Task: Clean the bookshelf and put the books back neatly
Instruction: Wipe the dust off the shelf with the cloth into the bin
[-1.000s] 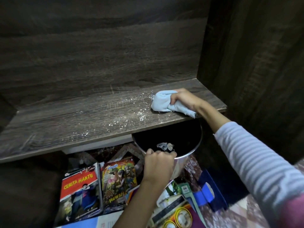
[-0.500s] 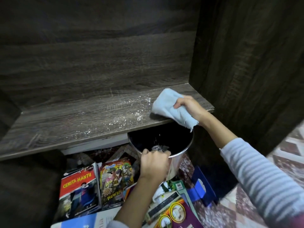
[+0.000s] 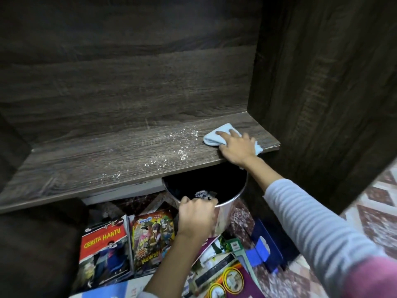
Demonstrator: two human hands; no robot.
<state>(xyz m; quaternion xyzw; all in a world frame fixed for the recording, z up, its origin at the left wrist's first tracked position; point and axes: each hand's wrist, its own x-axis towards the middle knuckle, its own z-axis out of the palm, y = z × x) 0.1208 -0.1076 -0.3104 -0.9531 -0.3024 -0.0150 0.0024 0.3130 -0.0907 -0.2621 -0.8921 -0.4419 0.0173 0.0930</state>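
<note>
A dark wooden shelf board (image 3: 107, 160) holds no books and has white dust specks (image 3: 182, 151) scattered near its front right. My right hand (image 3: 236, 147) presses a light blue cloth (image 3: 217, 135) flat on the board's right end, fingers spread. Just below the shelf edge, my left hand (image 3: 197, 216) grips the rim of a silver bin (image 3: 225, 214) with a dark inside and some grey debris in it. Books lie on the floor below, among them a red "Cerita Hantu" book (image 3: 103, 248) and a colourful comic (image 3: 152, 239).
The shelf's back panel (image 3: 129, 72) and right side wall (image 3: 311, 93) close in the compartment. More books and a blue box (image 3: 264, 248) lie on the patterned floor (image 3: 376, 211) to the right of the bin.
My right hand has carried the cloth from the shelf's front edge above the bin back onto the board and laid it flat. My left hand has kept its grip on the bin.
</note>
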